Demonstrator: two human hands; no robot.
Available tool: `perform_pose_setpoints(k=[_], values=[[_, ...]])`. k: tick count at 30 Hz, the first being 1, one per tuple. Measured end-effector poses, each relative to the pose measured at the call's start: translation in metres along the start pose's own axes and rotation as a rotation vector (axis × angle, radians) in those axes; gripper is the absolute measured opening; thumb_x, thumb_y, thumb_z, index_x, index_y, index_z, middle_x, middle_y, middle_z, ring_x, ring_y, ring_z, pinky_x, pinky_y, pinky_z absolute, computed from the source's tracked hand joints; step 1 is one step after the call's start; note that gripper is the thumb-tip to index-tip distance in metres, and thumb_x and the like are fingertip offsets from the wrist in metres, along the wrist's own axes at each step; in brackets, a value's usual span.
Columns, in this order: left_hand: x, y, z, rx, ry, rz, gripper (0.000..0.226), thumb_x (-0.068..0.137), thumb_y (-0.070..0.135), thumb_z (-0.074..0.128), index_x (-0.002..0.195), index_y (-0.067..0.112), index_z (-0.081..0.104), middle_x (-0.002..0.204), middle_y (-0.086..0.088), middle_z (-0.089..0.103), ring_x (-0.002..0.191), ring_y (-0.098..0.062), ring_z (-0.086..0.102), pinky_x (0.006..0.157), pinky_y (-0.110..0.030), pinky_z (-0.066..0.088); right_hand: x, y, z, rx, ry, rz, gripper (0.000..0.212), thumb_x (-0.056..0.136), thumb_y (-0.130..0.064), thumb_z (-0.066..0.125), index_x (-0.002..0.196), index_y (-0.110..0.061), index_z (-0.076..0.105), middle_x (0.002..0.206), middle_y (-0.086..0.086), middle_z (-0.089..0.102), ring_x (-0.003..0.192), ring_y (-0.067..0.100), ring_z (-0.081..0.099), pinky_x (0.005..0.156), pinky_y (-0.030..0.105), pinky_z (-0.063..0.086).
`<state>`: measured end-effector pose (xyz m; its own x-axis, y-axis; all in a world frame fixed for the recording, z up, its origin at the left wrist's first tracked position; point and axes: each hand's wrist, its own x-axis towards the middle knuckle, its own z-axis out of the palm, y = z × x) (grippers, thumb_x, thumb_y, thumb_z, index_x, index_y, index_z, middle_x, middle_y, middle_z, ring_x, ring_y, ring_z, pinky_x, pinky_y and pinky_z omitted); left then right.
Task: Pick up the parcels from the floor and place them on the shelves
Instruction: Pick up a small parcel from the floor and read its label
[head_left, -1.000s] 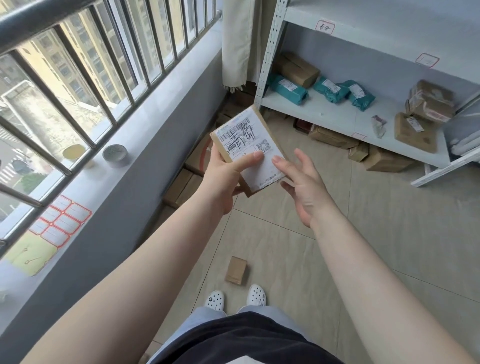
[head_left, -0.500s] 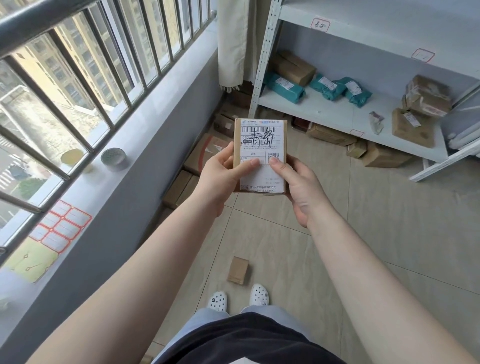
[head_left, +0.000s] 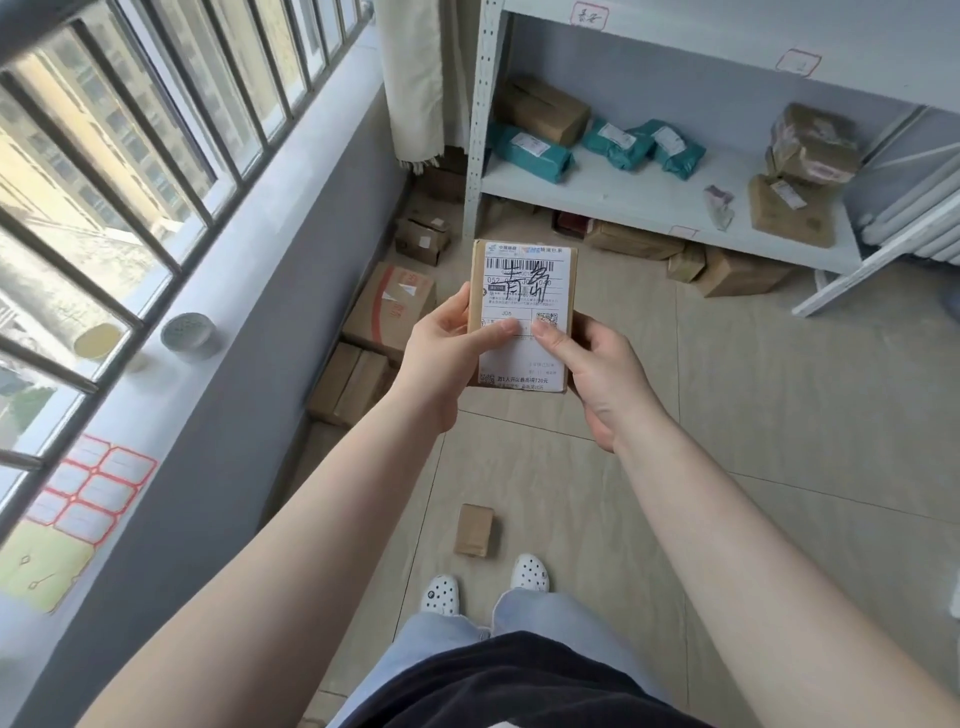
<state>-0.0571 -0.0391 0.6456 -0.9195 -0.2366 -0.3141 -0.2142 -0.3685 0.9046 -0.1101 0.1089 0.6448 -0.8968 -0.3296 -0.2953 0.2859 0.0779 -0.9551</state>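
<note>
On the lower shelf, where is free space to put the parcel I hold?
The lower shelf is bare along its front edge, between the teal bags and the small crumpled packet. The left back corner, with the cardboard box, is crowded; so is the right end with brown parcels. Both hands grip the labelled parcel.

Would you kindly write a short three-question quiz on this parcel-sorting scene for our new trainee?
1. True or false: only the left hand holds the labelled parcel.
2. How many teal bags lie on the shelf? A) one B) three C) five
3. Fill in: the small box on the floor lies just ahead of the person's ____.

Key
1. False: the right hand grips it too, both thumbs on the label.
2. B
3. Shoes
</note>
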Motion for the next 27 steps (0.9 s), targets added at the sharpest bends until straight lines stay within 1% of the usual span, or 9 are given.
perform_pose_setpoints(k=[3,7,10,15,18,21,23,27], values=[[0.009,-0.002,0.015,-0.001,-0.019,-0.016,0.041,0.087,0.006,0.071,0.126,0.019,0.069,0.111,-0.001,0.078,0.107,-0.026,0.073,0.089,-0.041,0.06,0.002,0.0,-0.017,0.009,0.009,0.0,0.029,0.086,-0.024,0.071,0.114,-0.02,0.069,0.112,-0.002,0.076,0.105,0.016,0.071,0.091,0.033,0.055],[0.023,-0.007,0.045,0.015,-0.049,-0.037,0.043,0.086,0.006,0.071,0.127,0.018,0.068,0.113,-0.004,0.077,0.108,-0.028,0.072,0.09,-0.043,0.059,0.007,-0.001,-0.05,0.035,0.046,0.001,0.031,0.087,-0.022,0.07,0.117,-0.018,0.068,0.112,-0.002,0.075,0.103,0.015,0.072,0.08,0.025,0.055],[0.037,-0.015,0.074,0.027,-0.06,-0.059,0.045,0.085,0.006,0.072,0.128,0.017,0.068,0.115,-0.006,0.077,0.107,-0.03,0.072,0.087,-0.044,0.06,0.013,-0.002,-0.08,0.057,0.073,0.012,0.031,0.087,-0.022,0.07,0.117,-0.018,0.068,0.112,-0.001,0.075,0.104,0.016,0.071,0.083,0.026,0.055],[0.063,-0.035,0.139,0.03,-0.077,-0.1,0.044,0.086,0.006,0.071,0.128,0.016,0.067,0.115,-0.006,0.077,0.096,-0.024,0.074,0.08,-0.04,0.062,0.03,0.001,-0.149,0.051,0.099,0.03,0.03,0.086,-0.022,0.071,0.115,-0.018,0.069,0.111,-0.001,0.076,0.104,0.018,0.071,0.09,0.032,0.055],[0.078,-0.048,0.186,0.019,-0.062,-0.127,0.043,0.085,0.005,0.071,0.127,0.014,0.068,0.111,-0.005,0.078,0.089,-0.02,0.075,0.071,-0.034,0.061,0.043,0.001,-0.199,0.04,0.107,0.045,0.034,0.084,-0.023,0.073,0.117,-0.016,0.069,0.112,0.0,0.076,0.106,0.02,0.071,0.093,0.036,0.055],[0.094,-0.058,0.229,0.027,-0.043,-0.146,0.042,0.084,0.005,0.073,0.125,0.014,0.07,0.106,-0.003,0.079,0.084,-0.018,0.075,0.066,-0.032,0.06,0.056,-0.001,-0.246,0.032,0.101,0.058,0.035,0.083,-0.023,0.073,0.117,-0.017,0.069,0.112,0.001,0.076,0.105,0.019,0.071,0.092,0.035,0.056],[0.103,-0.062,0.253,0.038,-0.035,-0.157,0.04,0.084,0.006,0.073,0.123,0.016,0.071,0.107,-0.003,0.079,0.085,-0.019,0.075,0.067,-0.031,0.06,0.062,-0.005,-0.272,0.025,0.096,0.063,0.034,0.084,-0.023,0.073,0.117,-0.017,0.069,0.112,0.001,0.076,0.104,0.018,0.071,0.089,0.031,0.056],[0.122,-0.062,0.285,0.049,-0.021,-0.163,0.042,0.083,0.007,0.075,0.123,0.017,0.071,0.109,-0.002,0.079,0.09,-0.019,0.075,0.075,-0.033,0.06,0.078,-0.013,-0.305,0.024,0.082,0.064,0.026,0.085,-0.023,0.072,0.111,-0.022,0.07,0.11,-0.001,0.076,0.102,0.016,0.072,0.082,0.025,0.056]])
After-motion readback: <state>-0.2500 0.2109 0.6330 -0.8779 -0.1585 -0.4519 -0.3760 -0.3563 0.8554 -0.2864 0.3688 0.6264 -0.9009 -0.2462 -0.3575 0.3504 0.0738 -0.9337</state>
